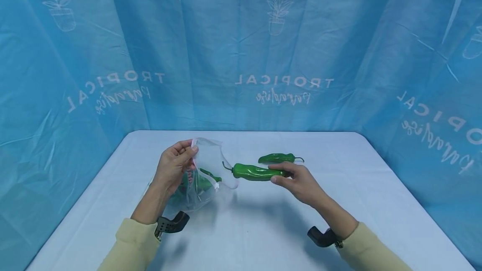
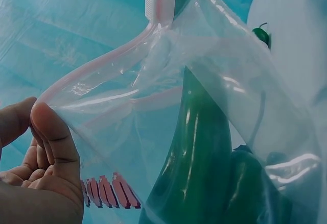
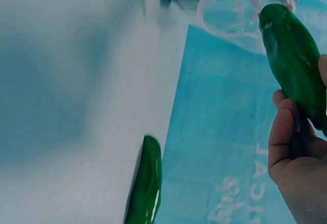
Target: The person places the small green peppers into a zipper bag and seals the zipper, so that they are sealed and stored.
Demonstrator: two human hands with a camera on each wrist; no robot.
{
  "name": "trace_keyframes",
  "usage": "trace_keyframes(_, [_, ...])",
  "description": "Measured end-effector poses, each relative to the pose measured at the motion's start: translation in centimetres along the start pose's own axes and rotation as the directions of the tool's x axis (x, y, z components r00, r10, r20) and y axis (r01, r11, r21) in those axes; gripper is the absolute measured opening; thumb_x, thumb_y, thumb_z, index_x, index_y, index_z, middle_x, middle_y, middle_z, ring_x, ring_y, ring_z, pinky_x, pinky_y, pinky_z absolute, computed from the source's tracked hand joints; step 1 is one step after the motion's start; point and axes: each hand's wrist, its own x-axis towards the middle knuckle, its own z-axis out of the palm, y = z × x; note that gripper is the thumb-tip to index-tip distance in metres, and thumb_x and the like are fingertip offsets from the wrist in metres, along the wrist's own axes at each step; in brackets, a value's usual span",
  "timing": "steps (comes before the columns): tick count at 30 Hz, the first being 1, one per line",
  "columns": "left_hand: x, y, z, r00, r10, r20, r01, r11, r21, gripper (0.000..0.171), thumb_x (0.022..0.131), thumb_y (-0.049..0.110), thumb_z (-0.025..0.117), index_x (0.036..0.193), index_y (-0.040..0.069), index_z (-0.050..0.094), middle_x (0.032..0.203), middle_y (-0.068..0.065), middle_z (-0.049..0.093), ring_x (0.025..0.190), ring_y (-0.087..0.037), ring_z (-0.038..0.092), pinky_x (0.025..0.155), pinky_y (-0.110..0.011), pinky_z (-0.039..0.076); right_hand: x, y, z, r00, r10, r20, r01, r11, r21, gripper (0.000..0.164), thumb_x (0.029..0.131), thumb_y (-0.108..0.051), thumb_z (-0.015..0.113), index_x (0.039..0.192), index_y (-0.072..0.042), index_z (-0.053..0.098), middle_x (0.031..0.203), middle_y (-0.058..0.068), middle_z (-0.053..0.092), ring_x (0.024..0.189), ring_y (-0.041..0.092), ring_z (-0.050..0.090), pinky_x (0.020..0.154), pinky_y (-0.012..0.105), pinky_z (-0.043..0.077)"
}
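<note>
My left hand (image 1: 175, 166) pinches the rim of a clear zip bag (image 1: 205, 154) between thumb and fingers. In the left wrist view, the bag's pink zip edge (image 2: 97, 60) runs from those fingertips up to a white slider (image 2: 150, 5). Several green peppers (image 2: 196, 147) lie inside, seen through the plastic. With its thumb and fingers my right hand (image 1: 297, 181) grips another green pepper (image 1: 252, 172) near its pointed end. That pepper is held level, its stem pointing left at the bag's open mouth. In the right wrist view its thick body (image 3: 291, 55) rises past the fingertips.
One more green pepper (image 1: 278, 158) lies on the white table (image 1: 244, 237) just beyond the right hand, its stem to the right. Blue printed curtains (image 1: 233, 45) enclose the table at the back and both sides. Dark cameras are strapped to both wrists.
</note>
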Motion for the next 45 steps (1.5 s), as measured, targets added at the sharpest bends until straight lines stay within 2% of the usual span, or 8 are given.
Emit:
trace_keyframes(6, [0.1,0.1,0.1,1.000,0.002,0.011,-0.002,1.000,-0.001,0.048,0.087,0.024,0.067,0.123,-0.003,0.049,0.083,0.006,0.060,0.061,-0.004,0.055,0.056,-0.014,0.051,1.3,-1.1,2.0,1.000,-0.016,-0.021,0.016,1.000,0.004,0.038,0.084,-0.034,0.069,0.118,-0.016,0.066,0.110,0.004,0.064,0.086,0.016,0.058,0.066,0.022,0.051])
trace_keyframes(10, [0.1,0.1,0.4,1.000,0.001,0.010,-0.001,1.000,-0.002,0.049,0.087,0.024,0.068,0.123,-0.003,0.049,0.083,0.007,0.060,0.061,-0.004,0.055,0.056,-0.014,0.051,2.3,-1.9,3.3,0.999,0.006,-0.042,-0.006,1.000,-0.007,0.036,0.084,-0.032,0.070,0.116,-0.016,0.067,0.108,0.000,0.065,0.088,0.013,0.059,0.070,0.022,0.051])
trace_keyframes(17, [0.3,0.2,0.9,1.000,-0.020,-0.015,0.020,1.000,-0.001,0.045,0.087,0.025,0.068,0.121,0.001,0.051,0.082,0.006,0.058,0.059,-0.005,0.054,0.057,-0.014,0.051,4.4,-3.1,4.9,0.996,0.077,-0.048,-0.077,0.997,-0.008,0.031,0.085,-0.026,0.070,0.115,-0.017,0.068,0.097,-0.002,0.063,0.074,0.014,0.050,0.059,0.026,0.045])
trace_keyframes(23, [0.7,0.1,1.3,0.998,-0.039,-0.042,0.039,0.999,-0.001,0.042,0.087,0.024,0.067,0.120,0.003,0.053,0.081,0.006,0.056,0.058,-0.005,0.053,0.056,-0.014,0.051,5.9,-3.8,6.0,0.996,0.083,-0.034,-0.084,0.996,-0.038,0.032,0.086,-0.027,0.068,0.116,-0.016,0.067,0.100,0.000,0.062,0.075,0.014,0.051,0.059,0.026,0.047])
trace_keyframes(33, [0.9,-0.1,1.6,0.999,-0.023,-0.037,0.024,0.999,0.040,0.042,0.089,0.023,0.065,0.123,0.002,0.051,0.082,0.006,0.055,0.058,-0.005,0.053,0.058,-0.016,0.051,7.3,-4.6,7.5,0.998,0.057,-0.007,-0.057,0.995,-0.077,0.036,0.088,-0.028,0.066,0.120,-0.013,0.065,0.108,0.004,0.062,0.077,0.012,0.056,0.059,0.023,0.050])
trace_keyframes(45, [1.0,-0.4,1.7,1.000,-0.020,-0.018,0.022,0.997,0.081,0.046,0.091,0.024,0.063,0.128,0.001,0.048,0.087,0.004,0.053,0.060,-0.005,0.053,0.056,-0.015,0.051,8.9,-5.4,9.6,1.000,-0.008,-0.004,0.007,0.984,-0.179,0.035,0.087,-0.029,0.067,0.118,-0.013,0.066,0.104,0.003,0.064,0.083,0.010,0.059,0.065,0.018,0.051])
